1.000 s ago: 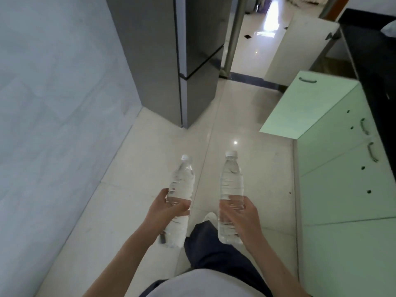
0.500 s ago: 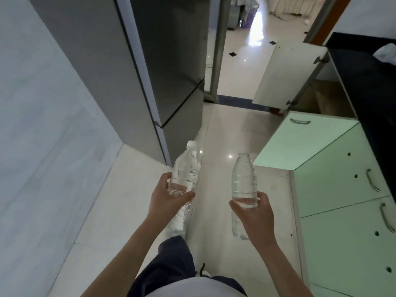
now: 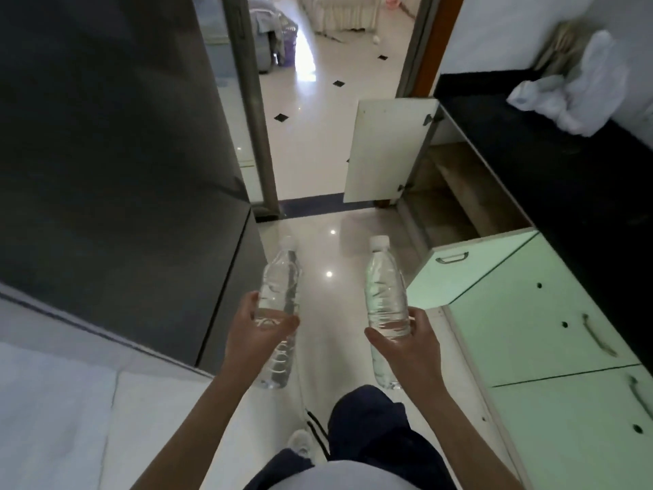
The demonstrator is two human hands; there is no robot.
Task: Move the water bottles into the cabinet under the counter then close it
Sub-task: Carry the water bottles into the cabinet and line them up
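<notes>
Head view: each hand carries one water bottle. Judging by the clear liquid reaching nearly to the necks, they are full. That would make them fairly weighty for their size, with thin plastic walls that give under a squeeze and a smooth, possibly slick surface. The ribbed middle of the body looks like the sound place to hold, and that is where both grips sit.

The left bottle [image 3: 281,277] and the right bottle [image 3: 385,288] are transparent and label-free as far as can be seen, with white caps, both roughly upright above the glossy tiled floor.

The left hand [image 3: 259,330] wraps its bottle with fingers and thumb curled round the middle, and the right hand [image 3: 406,343] does the same.

The open cabinet [image 3: 456,192] lies ahead to the right under the black counter [image 3: 547,164], between a swung-out white door [image 3: 387,150] and a pale green door [image 3: 470,267] — well apart from the bottles. A dark refrigerator [image 3: 123,171] stands on the left.
</notes>
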